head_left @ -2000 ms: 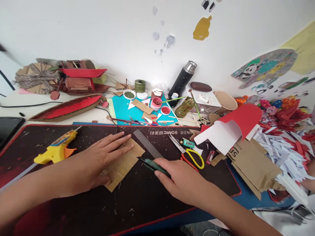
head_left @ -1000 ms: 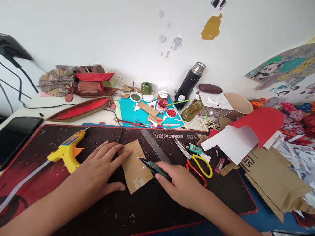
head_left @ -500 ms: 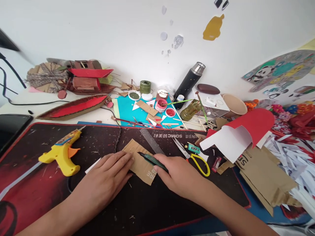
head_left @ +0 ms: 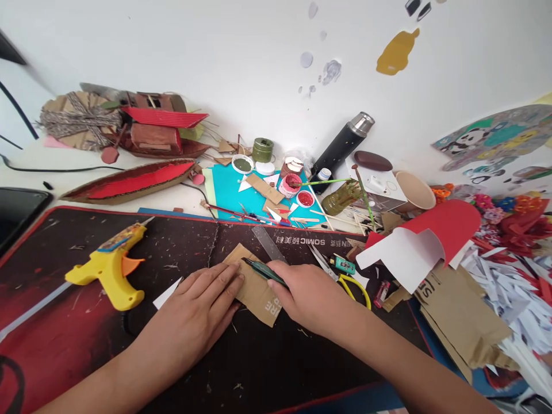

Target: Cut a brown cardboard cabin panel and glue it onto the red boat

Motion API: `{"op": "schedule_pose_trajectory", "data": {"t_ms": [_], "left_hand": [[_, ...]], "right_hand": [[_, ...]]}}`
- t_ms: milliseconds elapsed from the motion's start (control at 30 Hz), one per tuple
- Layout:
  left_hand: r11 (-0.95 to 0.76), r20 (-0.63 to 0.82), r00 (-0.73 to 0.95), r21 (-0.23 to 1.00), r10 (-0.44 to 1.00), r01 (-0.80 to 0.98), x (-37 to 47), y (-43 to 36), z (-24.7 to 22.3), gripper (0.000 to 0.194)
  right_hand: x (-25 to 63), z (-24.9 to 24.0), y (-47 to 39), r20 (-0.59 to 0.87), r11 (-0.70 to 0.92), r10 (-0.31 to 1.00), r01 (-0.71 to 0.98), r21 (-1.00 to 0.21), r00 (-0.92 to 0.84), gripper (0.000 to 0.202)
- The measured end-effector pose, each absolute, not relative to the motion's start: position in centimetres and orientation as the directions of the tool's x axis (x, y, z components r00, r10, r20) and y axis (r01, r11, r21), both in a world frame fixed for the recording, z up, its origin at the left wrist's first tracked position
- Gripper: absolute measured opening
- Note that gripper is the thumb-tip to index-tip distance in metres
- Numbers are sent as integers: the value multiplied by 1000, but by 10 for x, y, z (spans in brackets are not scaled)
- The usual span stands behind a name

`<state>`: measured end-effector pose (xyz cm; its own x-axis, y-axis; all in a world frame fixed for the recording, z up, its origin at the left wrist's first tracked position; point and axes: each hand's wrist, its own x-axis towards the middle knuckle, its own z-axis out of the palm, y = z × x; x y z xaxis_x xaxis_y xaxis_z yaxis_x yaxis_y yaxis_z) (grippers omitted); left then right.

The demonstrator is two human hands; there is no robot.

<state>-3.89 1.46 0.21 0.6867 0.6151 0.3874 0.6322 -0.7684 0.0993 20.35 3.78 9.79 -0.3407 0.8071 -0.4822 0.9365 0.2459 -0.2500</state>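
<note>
A small brown cardboard piece (head_left: 259, 296) with white printed letters lies on the dark mat. My left hand (head_left: 207, 305) rests flat across its left part, fingers stretched out and side by side, hiding that edge. My right hand (head_left: 308, 296) is closed around a dark green utility knife (head_left: 264, 271), its tip on the cardboard's upper part just beside my left fingertips. A clear ruler (head_left: 268, 244) lies behind the cardboard, partly under or behind my right hand. Scissors (head_left: 356, 292) with yellow handles lie beyond my right wrist.
A yellow glue gun (head_left: 110, 267) lies on the left of the mat (head_left: 241, 374). Behind stand a red-lined cardboard boat (head_left: 133, 181), paint pots (head_left: 290, 185) and a black thermos (head_left: 342, 144). Rolled red paper (head_left: 459, 230), cardboard sheets (head_left: 468, 316) and white paper strips fill the right side.
The view has shifted slightly. The knife tip has moved a little toward the cardboard's far corner, and my left fingers have slid forward with it.
</note>
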Motion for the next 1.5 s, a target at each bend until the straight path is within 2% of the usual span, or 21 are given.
{"op": "schedule_pose_trajectory", "data": {"t_ms": [567,733,1000,1167,1333,1500], "left_hand": [[-778,422,690,60,587,625,-37,15,1,39],[-778,418,697,41,583,627,-35,15,3,39],[-788,429,703,34,567,615,-33,16,5,39],[-785,419,701,47,577,618,-32,15,6,39],[-763,403,684,60,608,644,-33,13,5,40],[-771,413,690,49,594,635,-33,13,5,40]], "right_hand": [[193,105,43,-485,302,811,944,-134,-328,24],[183,112,46,-549,320,782,946,-52,-295,25],[176,108,46,-520,432,773,902,14,-362,27],[171,107,46,-553,444,754,895,33,-354,37],[177,110,44,-524,407,782,913,19,-337,22],[179,113,43,-533,389,786,921,32,-314,24]]}}
